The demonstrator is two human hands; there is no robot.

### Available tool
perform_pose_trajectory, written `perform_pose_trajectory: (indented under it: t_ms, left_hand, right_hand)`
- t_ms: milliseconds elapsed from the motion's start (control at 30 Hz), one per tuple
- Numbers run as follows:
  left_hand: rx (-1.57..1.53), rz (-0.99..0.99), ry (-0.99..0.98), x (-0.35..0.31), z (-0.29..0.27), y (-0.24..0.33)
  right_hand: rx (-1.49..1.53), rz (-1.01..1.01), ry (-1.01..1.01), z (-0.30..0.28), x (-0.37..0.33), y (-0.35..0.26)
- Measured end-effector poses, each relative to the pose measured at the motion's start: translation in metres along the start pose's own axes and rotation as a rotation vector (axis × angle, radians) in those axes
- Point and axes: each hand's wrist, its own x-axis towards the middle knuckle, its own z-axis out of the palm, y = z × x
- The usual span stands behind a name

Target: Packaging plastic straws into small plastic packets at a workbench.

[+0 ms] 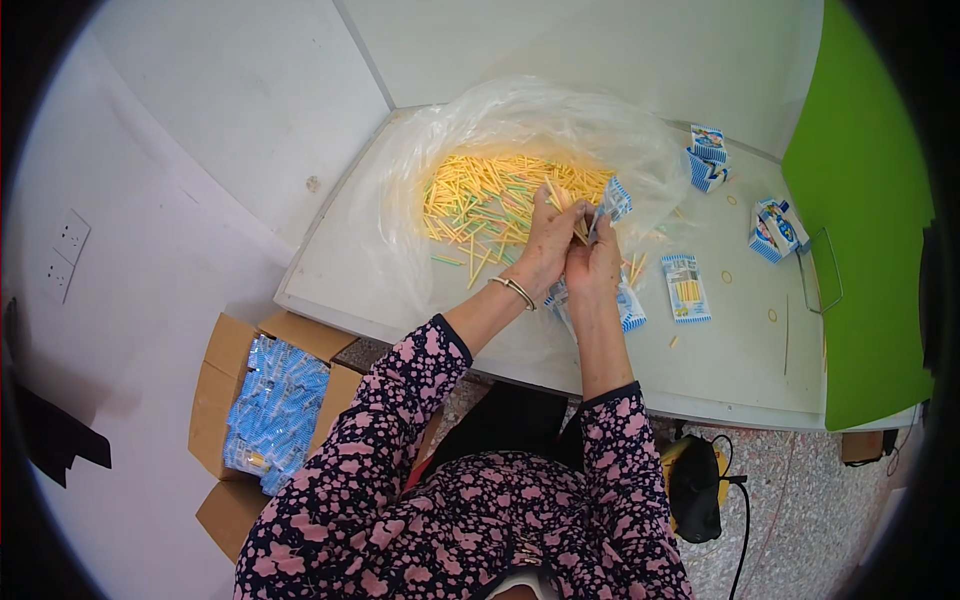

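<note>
1. A small packet point(616, 199) of thin, crinkled film, printed blue and white, stands up between the two hands, just beside the right edge of the stick pile.
2. The right hand point(597, 262) pinches that packet at its lower part; exactly how the fingers meet is hidden.
3. The left hand point(545, 243) is closed around a few thin sticks point(551, 196), their slim tips jutting past the fingers; it touches the right hand.
4. Behind the left hand spreads a loose pile point(475, 192) of straight, matchstick-slim pieces, mostly yellow with some green and pink.
5. Cloudy, wrinkled plastic sheeting point(385, 215) rises around the pile in soft folds.
6. To the right, a flat rectangular packet point(686, 288) shows yellow sticks through a clear window; farther back sits a boxy bundle of packets point(775, 230).
7. All this lies on a smooth, pale tabletop point(745, 375), with a glossy green panel point(860, 200) along its right side.
8. Below left, an open box point(213, 400) of brown corrugated cardboard holds heaped, shiny blue packets point(277, 395).
</note>
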Motion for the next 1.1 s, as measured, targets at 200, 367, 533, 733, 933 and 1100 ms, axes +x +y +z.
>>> perform_pose_trajectory:
  t_ms: [200,367,533,733,933,1100]
  left_hand:
    - [-0.002,-0.022,0.006,0.023,-0.016,0.024]
    - [-0.048,0.004,-0.005,0.035,-0.025,0.048]
    - [-0.195,-0.027,-0.213,0.037,-0.017,0.059]
    - [-0.084,-0.013,-0.251,0.011,0.001,0.056]
    - [0.022,-0.03,-0.281,0.0,0.002,0.053]
    - [0.11,0.069,-0.269,-0.003,0.006,0.054]
  right_hand:
    - [-0.433,-0.189,-0.12,0.011,-0.016,-0.034]
    - [-0.792,-0.079,-0.238,0.006,-0.03,-0.071]
    - [-0.999,0.169,-0.335,0.001,-0.044,-0.085]
    - [-0.96,0.26,-0.376,-0.002,-0.049,-0.091]
    - [-0.933,0.316,-0.425,-0.012,-0.045,-0.095]
    - [-0.921,0.331,-0.43,-0.014,-0.046,-0.1]
